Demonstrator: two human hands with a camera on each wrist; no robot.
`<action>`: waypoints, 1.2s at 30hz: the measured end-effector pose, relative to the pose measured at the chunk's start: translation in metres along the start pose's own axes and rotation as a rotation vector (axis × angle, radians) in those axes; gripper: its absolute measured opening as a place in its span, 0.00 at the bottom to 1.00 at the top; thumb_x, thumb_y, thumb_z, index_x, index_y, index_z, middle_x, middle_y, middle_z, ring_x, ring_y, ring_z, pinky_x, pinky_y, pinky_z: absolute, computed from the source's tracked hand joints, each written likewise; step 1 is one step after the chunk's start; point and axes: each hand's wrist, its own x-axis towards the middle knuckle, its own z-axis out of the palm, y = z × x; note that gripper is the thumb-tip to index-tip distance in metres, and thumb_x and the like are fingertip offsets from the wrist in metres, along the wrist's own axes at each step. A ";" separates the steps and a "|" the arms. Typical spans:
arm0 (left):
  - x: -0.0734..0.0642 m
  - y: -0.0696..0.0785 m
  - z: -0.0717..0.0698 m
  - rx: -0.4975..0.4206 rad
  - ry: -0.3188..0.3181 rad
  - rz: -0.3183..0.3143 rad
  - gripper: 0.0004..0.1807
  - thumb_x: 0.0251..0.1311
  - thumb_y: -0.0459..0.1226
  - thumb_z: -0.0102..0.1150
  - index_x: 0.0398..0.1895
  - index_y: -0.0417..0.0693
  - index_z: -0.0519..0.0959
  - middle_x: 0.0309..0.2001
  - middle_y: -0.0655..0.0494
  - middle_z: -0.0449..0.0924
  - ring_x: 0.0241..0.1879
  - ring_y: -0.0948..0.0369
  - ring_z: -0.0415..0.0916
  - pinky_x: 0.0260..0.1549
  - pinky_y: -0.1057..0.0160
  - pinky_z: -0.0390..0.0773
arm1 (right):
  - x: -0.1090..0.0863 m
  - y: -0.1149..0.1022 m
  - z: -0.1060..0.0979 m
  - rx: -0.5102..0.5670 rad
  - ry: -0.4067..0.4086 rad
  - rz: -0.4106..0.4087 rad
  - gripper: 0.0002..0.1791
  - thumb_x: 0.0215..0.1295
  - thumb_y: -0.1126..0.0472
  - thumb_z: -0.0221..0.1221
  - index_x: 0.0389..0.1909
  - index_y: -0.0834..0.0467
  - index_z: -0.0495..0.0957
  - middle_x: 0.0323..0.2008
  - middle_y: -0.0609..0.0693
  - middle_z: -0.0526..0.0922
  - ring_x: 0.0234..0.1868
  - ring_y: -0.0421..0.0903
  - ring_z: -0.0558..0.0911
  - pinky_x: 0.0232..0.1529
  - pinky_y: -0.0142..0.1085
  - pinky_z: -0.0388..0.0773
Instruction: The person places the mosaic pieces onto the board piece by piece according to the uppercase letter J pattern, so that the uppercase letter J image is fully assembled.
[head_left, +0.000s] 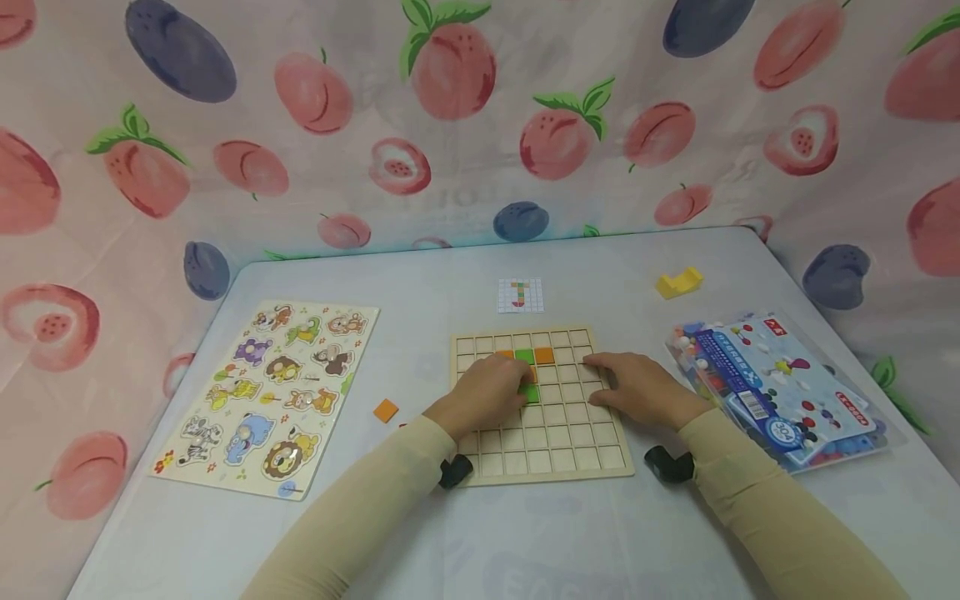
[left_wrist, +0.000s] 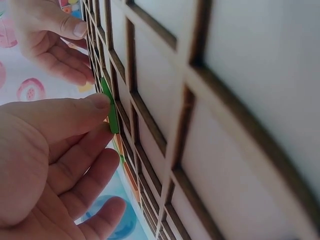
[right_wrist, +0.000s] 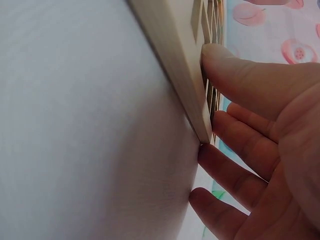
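Note:
A wooden grid board [head_left: 566,437] lies in front of me, several orange and green squares set in its upper cells. My left hand [head_left: 487,396] is over the left middle of the board. Its thumb and index finger pinch a green square tile [left_wrist: 111,107], which stands at a cell of the grid in the left wrist view. Just above in the head view are an orange tile [head_left: 543,357] and another green tile [head_left: 523,356]. At the board's right edge rests my right hand [head_left: 641,387], fingers loosely spread, its thumb [right_wrist: 225,65] touching the top face.
Behind the board lies a small pattern card [head_left: 519,295] with a coloured figure. An animal puzzle board [head_left: 262,400] is at left, with a loose orange tile [head_left: 386,410] beside it. To the right are a plastic box [head_left: 795,392] of colourful pieces and a yellow block [head_left: 678,283].

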 end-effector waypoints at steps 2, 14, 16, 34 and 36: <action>0.000 0.000 0.000 0.001 -0.002 -0.001 0.10 0.63 0.36 0.67 0.47 0.47 0.85 0.42 0.58 0.85 0.44 0.59 0.81 0.46 0.61 0.78 | 0.000 0.000 0.000 0.002 -0.002 0.001 0.33 0.66 0.57 0.65 0.69 0.65 0.69 0.66 0.65 0.71 0.67 0.66 0.68 0.66 0.59 0.63; 0.002 0.001 0.001 0.003 -0.012 0.003 0.09 0.64 0.36 0.67 0.46 0.47 0.85 0.41 0.59 0.85 0.43 0.61 0.80 0.44 0.62 0.78 | 0.001 0.001 -0.001 0.010 -0.009 0.014 0.33 0.66 0.57 0.65 0.69 0.64 0.69 0.66 0.64 0.71 0.68 0.66 0.67 0.66 0.59 0.62; 0.002 0.002 0.000 0.003 -0.019 -0.002 0.10 0.64 0.36 0.66 0.47 0.47 0.85 0.41 0.58 0.85 0.44 0.60 0.81 0.45 0.62 0.78 | 0.001 0.001 -0.001 0.010 -0.012 0.016 0.33 0.66 0.57 0.65 0.69 0.64 0.69 0.66 0.64 0.71 0.68 0.66 0.67 0.66 0.59 0.62; 0.000 0.000 0.000 0.003 -0.018 -0.020 0.10 0.63 0.37 0.67 0.47 0.47 0.85 0.41 0.58 0.85 0.44 0.60 0.80 0.45 0.61 0.78 | 0.000 0.001 0.001 0.010 -0.009 0.024 0.33 0.66 0.57 0.65 0.69 0.64 0.69 0.67 0.65 0.71 0.68 0.66 0.67 0.66 0.60 0.62; -0.001 -0.001 -0.001 0.007 -0.017 -0.034 0.11 0.63 0.37 0.67 0.47 0.48 0.85 0.41 0.58 0.84 0.45 0.59 0.79 0.47 0.60 0.78 | 0.000 0.001 0.001 0.012 -0.010 0.024 0.33 0.66 0.57 0.65 0.69 0.64 0.69 0.67 0.65 0.71 0.68 0.66 0.67 0.66 0.60 0.62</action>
